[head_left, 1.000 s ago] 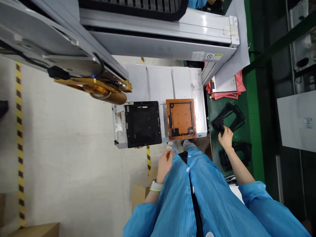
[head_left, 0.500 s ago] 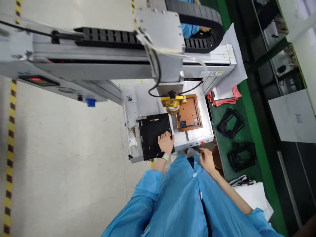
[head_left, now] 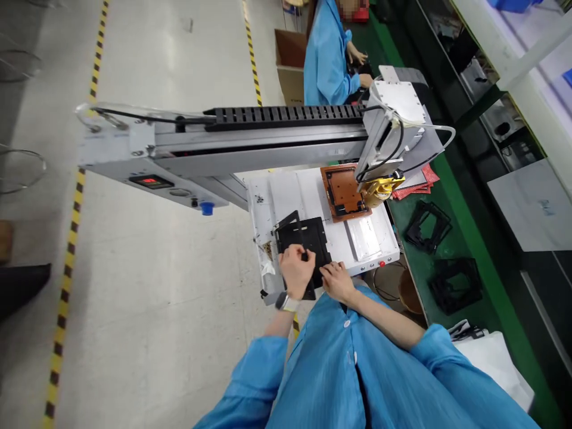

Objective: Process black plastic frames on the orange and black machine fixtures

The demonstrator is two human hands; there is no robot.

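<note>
A flat black panel [head_left: 316, 231] lies on the white machine bed. My left hand [head_left: 297, 269] is closed on a thin black frame [head_left: 286, 220], which is tilted up from the panel on its left side. At the panel's near right corner, my right hand [head_left: 338, 281] has its bent fingers on the edge; the thumb is hard to see. A brown fixture plate [head_left: 344, 193] with a dark frame in it sits farther back on the bed, apart from both hands. Beside and above its right edge is the machine's yellow head [head_left: 379, 190].
The machine's grey gantry beam [head_left: 268, 152] crosses above the bed. Black frames [head_left: 428, 226] are stacked on the green bench [head_left: 465, 208] to the right, near red bubble wrap [head_left: 417, 186]. A co-worker in a blue smock [head_left: 326, 56] is beyond the beam.
My left hand has gone from lying on the panel to gripping the tilted frame. My right hand has moved left onto the panel's edge. The machine head has shifted right.
</note>
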